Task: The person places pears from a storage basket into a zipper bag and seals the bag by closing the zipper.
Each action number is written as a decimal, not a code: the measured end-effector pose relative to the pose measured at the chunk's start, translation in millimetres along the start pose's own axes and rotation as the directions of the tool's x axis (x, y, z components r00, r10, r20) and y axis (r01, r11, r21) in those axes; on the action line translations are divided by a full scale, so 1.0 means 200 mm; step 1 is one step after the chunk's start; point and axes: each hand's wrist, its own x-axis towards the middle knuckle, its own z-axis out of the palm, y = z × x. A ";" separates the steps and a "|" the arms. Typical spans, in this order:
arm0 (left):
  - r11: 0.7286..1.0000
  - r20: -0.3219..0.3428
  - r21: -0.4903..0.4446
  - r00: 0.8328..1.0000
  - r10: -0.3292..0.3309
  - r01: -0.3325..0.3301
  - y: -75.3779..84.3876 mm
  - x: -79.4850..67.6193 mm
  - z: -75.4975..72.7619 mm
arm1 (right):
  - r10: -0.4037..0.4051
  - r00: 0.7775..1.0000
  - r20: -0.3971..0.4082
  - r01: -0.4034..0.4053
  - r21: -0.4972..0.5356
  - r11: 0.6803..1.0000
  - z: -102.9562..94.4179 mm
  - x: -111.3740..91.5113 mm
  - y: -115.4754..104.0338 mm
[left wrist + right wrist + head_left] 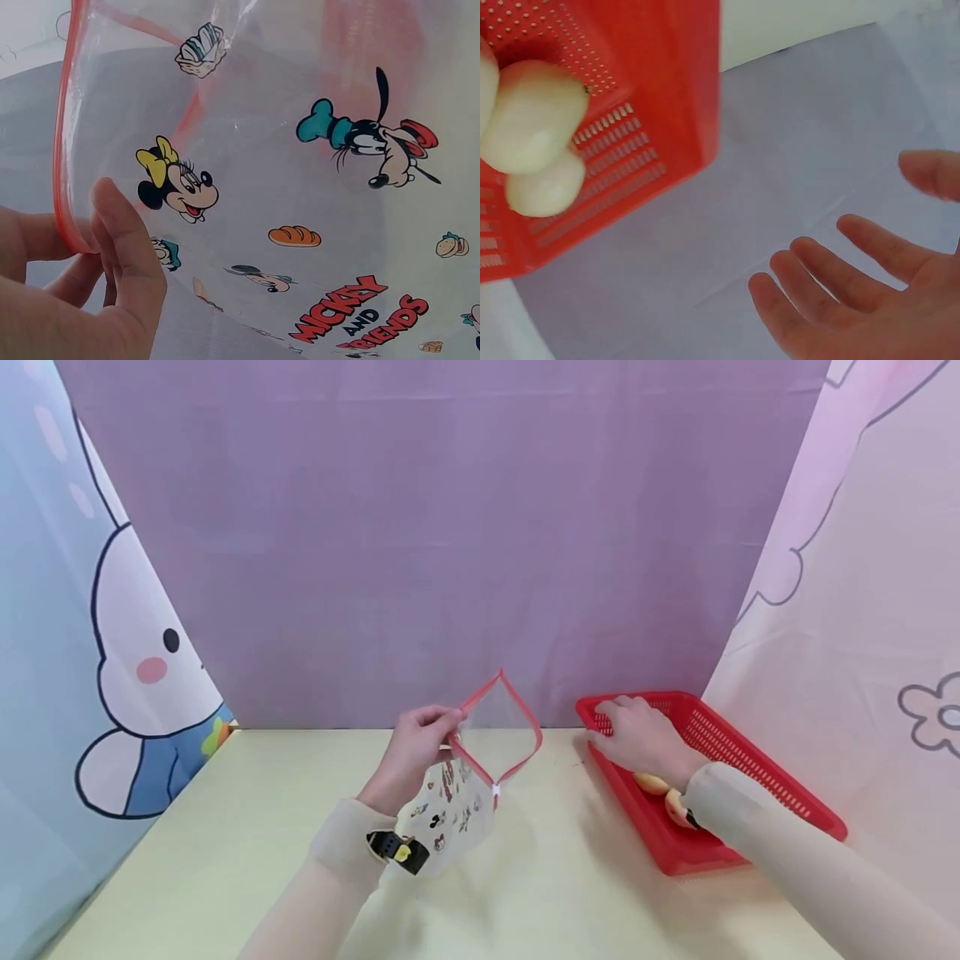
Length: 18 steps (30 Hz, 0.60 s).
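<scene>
- Left hand [420, 739]: pinching bag [457, 802] by red rim, mouth gaping.
- Right hand [641, 735]: fingers spread, near basket [686, 860].
- Pale produce [536, 116] inside basket, on desk [247, 843].

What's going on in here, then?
A person's left hand pinches a clear, cartoon-printed bag by its red edge, its mouth standing open. The right hand is at the red basket, fingers spread and apparently holding nothing. Pale, rounded items, perhaps fruit, lie in the basket.
</scene>
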 end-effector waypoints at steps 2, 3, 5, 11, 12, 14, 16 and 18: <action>1.000 0.003 0.000 1.000 0.004 -0.004 0.00 0.00 0.00 | 0.008 1.000 0.014 -0.008 0.004 1.000 0.01 0.02 0.03; 1.000 0.006 0.002 1.000 0.005 -0.005 0.00 0.00 0.00 | 0.018 1.000 0.024 -0.019 0.010 1.000 0.01 0.03 0.05; 1.000 0.010 0.004 1.000 0.007 -0.007 0.00 0.00 0.00 | 0.035 0.999 0.036 -0.036 0.023 0.999 0.01 0.04 0.09; 1.000 0.007 -0.007 1.000 -0.002 0.002 -0.01 0.00 -0.01 | 0.079 0.995 0.060 -0.083 0.066 0.994 0.03 0.08 0.19; 1.000 0.006 -0.012 1.000 -0.005 0.005 -0.01 0.00 -0.01 | 0.083 0.995 0.063 -0.087 0.072 0.994 0.04 0.08 0.20; 1.000 0.005 -0.018 1.000 -0.009 0.009 -0.01 0.00 -0.01 | 0.095 0.993 0.069 -0.101 0.084 0.991 0.06 0.09 0.23; 1.000 0.003 -0.020 1.000 -0.011 0.011 -0.02 0.00 -0.01 | 0.116 0.990 0.079 -0.124 0.097 0.988 0.08 0.09 0.27; 1.000 0.004 -0.017 1.000 -0.009 0.009 -0.02 0.00 -0.01 | 0.138 0.986 0.090 -0.147 0.109 0.983 0.10 0.10 0.30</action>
